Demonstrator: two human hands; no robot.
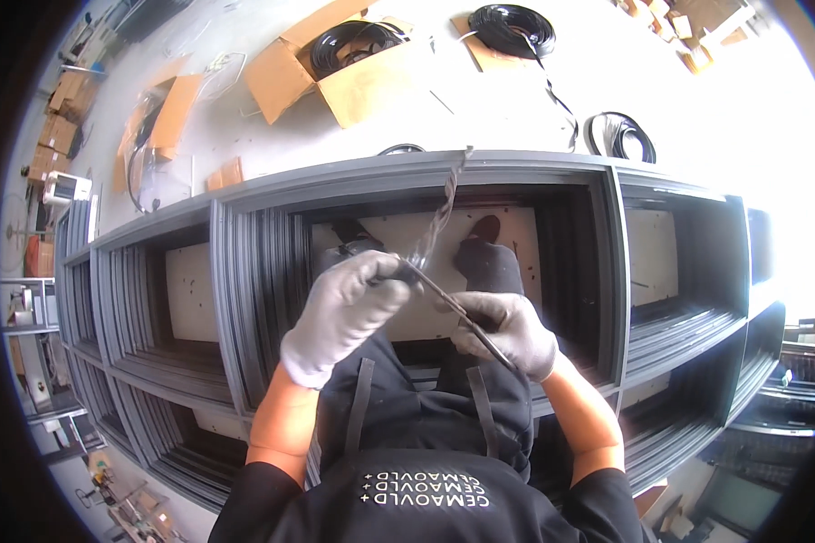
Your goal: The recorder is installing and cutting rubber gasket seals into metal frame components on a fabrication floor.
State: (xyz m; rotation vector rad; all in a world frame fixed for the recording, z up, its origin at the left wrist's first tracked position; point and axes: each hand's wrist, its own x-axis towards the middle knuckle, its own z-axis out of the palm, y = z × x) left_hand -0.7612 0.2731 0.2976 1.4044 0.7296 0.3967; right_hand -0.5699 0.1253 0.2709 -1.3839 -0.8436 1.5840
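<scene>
My left hand (349, 312), in a pale grey glove, pinches a thin black strip (441, 295) near the middle of the view. The strip slants down to my right hand (509, 333), gloved the same way, whose fingers are closed around it. Beyond my left fingers, a twisted, blurred dark length (444, 210) rises towards the far rail; it looks like part of the same strip, but the join is hard to make out. Both hands are above the opening of a stack of grey frames (614, 271), and I stand within that opening.
The stacked frames surround my legs, with bars on every side. Past the far rail lie an open cardboard box (367, 90) holding a black coil, another black coil (513, 30) and a smaller coil (627, 140). Racks (792, 389) stand at the right.
</scene>
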